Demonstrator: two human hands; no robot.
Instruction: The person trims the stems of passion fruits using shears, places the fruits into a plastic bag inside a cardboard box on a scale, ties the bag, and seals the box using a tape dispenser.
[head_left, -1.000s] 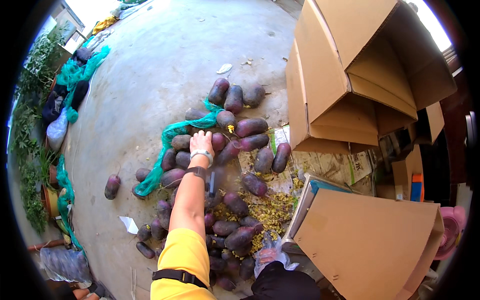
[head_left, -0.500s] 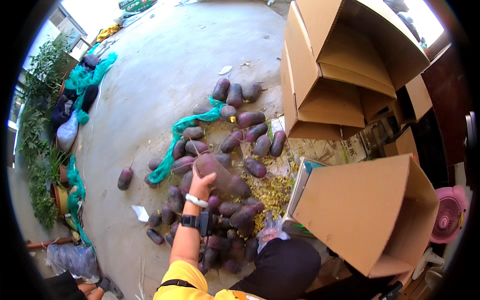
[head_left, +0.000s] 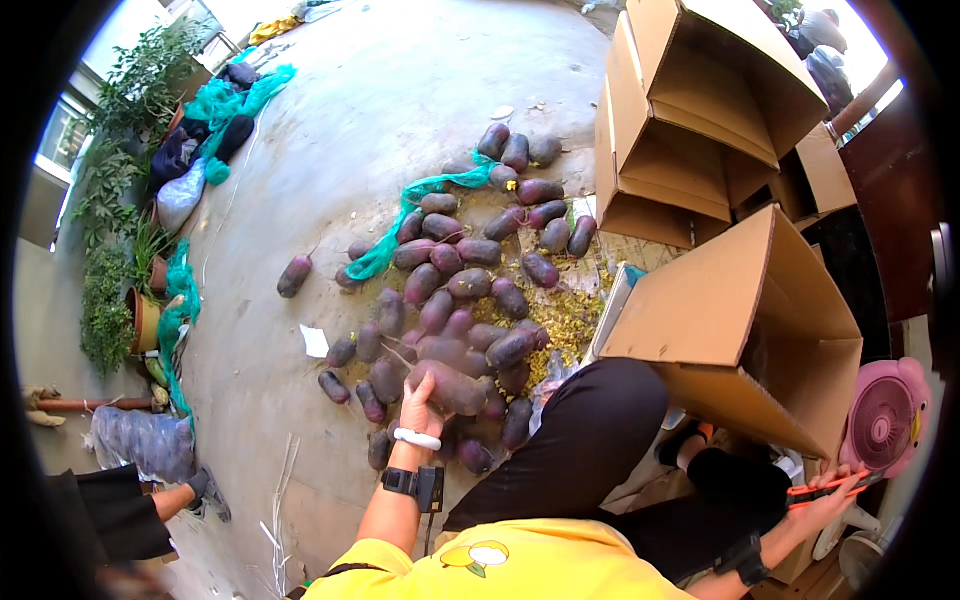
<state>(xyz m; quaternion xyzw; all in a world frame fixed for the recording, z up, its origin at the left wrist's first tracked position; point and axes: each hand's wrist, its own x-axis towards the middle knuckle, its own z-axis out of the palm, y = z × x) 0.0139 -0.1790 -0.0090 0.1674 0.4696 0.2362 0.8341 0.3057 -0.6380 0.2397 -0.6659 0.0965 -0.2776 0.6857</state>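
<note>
My left hand point(head_left: 420, 408) is closed round a large purple radish point(head_left: 455, 393), lifted over a heap of similar radishes point(head_left: 480, 290) on the floor. A teal mesh point(head_left: 375, 262) lies across the heap, and yellow leaf bits point(head_left: 575, 325) are scattered beside it. My right hand point(head_left: 830, 500) grips orange-and-black shears point(head_left: 805, 492) at lower right, below an open cardboard box point(head_left: 680, 310) and near a pink fan point(head_left: 880, 425).
Stacked open cardboard boxes point(head_left: 650, 140) stand at upper right. Potted plants point(head_left: 110, 310), more teal netting point(head_left: 180, 310) and a bundled bag point(head_left: 140, 450) line the left. Another person's leg point(head_left: 170, 500) shows at lower left. My bent knee point(head_left: 600, 410) is beside the heap.
My left hand has picked up a radish from the heap and drawn it back toward me. My right hand with the shears has come into view. The view has shifted, showing more of my body.
</note>
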